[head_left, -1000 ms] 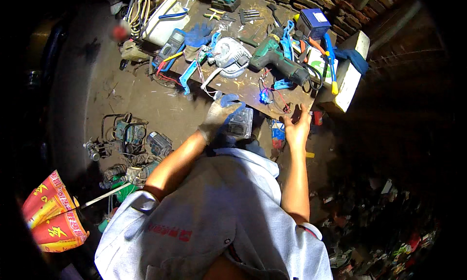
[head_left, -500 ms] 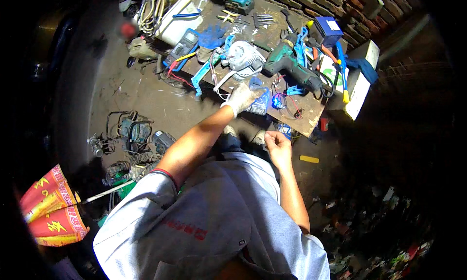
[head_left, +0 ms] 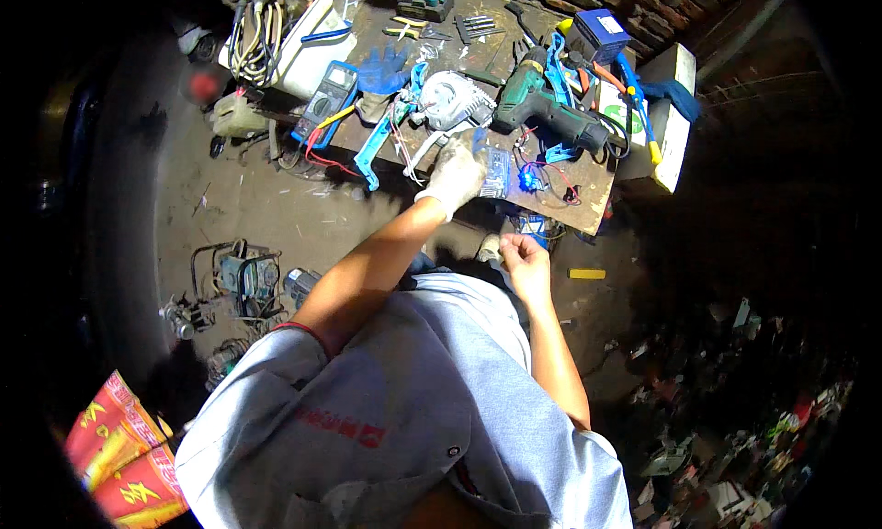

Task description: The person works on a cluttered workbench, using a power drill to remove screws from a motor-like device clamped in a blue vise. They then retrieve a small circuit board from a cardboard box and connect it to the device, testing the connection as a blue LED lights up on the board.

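My left hand, in a white work glove with blue at the fingers, is at the workbench's front edge beside a flat, clear-and-blue packet. Its fingers bend away from view, so their grip is hidden. Just beyond it lies a grey, rounded tool housing with a pale strap-like part hanging toward the glove. My bare right hand hovers in front of the bench, thumb and forefinger pinched together; anything between them is too small to make out. A green-and-black power drill lies right of the housing, with thin wires around a small blue-lit part.
On the bench's left are a multimeter, a blue glove and a white bin of cables. A blue box and long-handled tool stand at right. Machines and a yellow bar lie on the floor.
My left hand has drawn back from over the packet to its left side, uncovering more of it. The right hand keeps its pinch. The whole view has shifted slightly.
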Demonstrator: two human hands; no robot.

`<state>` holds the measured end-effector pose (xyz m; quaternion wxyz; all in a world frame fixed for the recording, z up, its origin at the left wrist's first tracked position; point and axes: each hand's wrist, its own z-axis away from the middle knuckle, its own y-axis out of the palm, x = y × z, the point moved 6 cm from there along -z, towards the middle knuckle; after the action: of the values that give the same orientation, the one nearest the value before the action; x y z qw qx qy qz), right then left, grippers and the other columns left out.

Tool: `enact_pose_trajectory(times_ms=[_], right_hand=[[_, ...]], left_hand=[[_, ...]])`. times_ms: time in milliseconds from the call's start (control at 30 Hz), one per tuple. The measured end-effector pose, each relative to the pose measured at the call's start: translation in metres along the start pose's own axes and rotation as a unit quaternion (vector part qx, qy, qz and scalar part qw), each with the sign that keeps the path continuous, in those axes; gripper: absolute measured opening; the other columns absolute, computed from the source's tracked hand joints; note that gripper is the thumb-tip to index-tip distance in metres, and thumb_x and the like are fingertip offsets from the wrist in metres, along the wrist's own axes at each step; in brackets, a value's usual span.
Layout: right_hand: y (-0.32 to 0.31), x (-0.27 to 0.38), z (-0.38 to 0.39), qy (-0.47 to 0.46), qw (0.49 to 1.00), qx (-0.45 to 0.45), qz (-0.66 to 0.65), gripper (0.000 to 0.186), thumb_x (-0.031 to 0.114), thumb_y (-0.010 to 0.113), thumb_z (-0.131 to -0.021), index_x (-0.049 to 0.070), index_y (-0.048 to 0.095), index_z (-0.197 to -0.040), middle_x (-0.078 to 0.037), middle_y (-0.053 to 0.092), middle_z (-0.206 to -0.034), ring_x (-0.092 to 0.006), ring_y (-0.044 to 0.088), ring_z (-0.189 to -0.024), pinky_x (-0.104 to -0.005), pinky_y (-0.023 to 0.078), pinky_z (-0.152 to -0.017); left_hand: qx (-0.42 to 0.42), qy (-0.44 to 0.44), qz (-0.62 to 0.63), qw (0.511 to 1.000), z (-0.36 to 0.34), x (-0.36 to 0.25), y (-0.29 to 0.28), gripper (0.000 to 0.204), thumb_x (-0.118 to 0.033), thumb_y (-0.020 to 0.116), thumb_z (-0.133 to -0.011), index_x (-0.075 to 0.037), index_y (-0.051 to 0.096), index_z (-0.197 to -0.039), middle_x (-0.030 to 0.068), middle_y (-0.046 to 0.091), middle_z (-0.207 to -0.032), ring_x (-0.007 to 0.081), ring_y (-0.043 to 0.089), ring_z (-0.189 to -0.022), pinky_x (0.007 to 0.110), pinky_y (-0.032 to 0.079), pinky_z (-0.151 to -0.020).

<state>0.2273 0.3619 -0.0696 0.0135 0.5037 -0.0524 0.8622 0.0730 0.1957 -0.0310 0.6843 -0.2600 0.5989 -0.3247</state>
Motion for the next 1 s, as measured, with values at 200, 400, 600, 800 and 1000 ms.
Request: enact_pose_trajectory(times_ms=[200, 400, 600, 800, 1000], right_hand=[[0.035, 0.058, -0.010, -0.142, 0.926, -0.205, 0.283, 0.069, 0.040, 0.081, -0.073, -0.008, 0.053, -0.113, -0.021, 0.058, -0.097, -0.0352, 0.057, -0.092, -0.0429, 0.048, -0.081], [0.079, 0.075, -0.031, -0.149, 0.828, -0.285, 0.460, 0.094, 0.047, 0.083, -0.065, -0.006, 0.041, -0.130, -0.023, 0.051, -0.110, -0.0395, 0.051, -0.101, -0.0468, 0.043, -0.086], [0.090, 0.077, -0.036, -0.125, 0.790, -0.335, 0.499, 0.091, 0.041, 0.082, -0.064, -0.004, 0.040, -0.132, -0.021, 0.053, -0.103, -0.0389, 0.051, -0.095, -0.0491, 0.042, -0.082], [0.061, 0.070, -0.047, -0.054, 0.883, -0.335, 0.324, 0.095, 0.045, 0.081, -0.060, -0.011, 0.044, -0.128, -0.032, 0.056, -0.119, -0.0440, 0.054, -0.108, -0.0495, 0.041, -0.096], [0.025, 0.064, -0.014, 0.041, 0.907, -0.133, -0.397, 0.019, 0.023, 0.073, -0.080, 0.007, 0.063, -0.086, 0.002, 0.058, -0.074, -0.0106, 0.051, -0.064, -0.0265, 0.039, -0.058]], left_hand=[[0.047, 0.104, 0.192, 0.975, 0.004, 0.024, -0.047, 0.033, -0.022, 0.054, -0.097, 0.000, 0.055, -0.121, 0.0181, 0.064, -0.112, 0.0297, 0.062, -0.105, 0.037, 0.047, -0.094], [0.189, 0.004, 0.469, 0.863, 0.049, 0.095, -0.084, 0.036, -0.014, 0.058, -0.097, 0.002, 0.050, -0.129, 0.0121, 0.060, -0.121, 0.0200, 0.059, -0.112, 0.035, 0.047, -0.099], [0.139, -0.072, 0.498, 0.853, 0.081, 0.177, -0.139, 0.032, -0.010, 0.057, -0.096, 0.003, 0.053, -0.125, 0.0132, 0.063, -0.115, 0.0223, 0.064, -0.102, 0.036, 0.053, -0.092], [0.142, -0.109, 0.519, 0.836, 0.095, 0.231, -0.140, 0.032, -0.009, 0.057, -0.096, 0.002, 0.054, -0.125, 0.0131, 0.063, -0.115, 0.0225, 0.064, -0.100, 0.036, 0.054, -0.088], [0.081, -0.093, 0.472, 0.873, 0.091, 0.215, -0.137, 0.029, -0.010, 0.057, -0.095, -0.001, 0.056, -0.122, 0.0113, 0.063, -0.106, 0.0147, 0.061, -0.078, 0.029, 0.052, -0.068]])
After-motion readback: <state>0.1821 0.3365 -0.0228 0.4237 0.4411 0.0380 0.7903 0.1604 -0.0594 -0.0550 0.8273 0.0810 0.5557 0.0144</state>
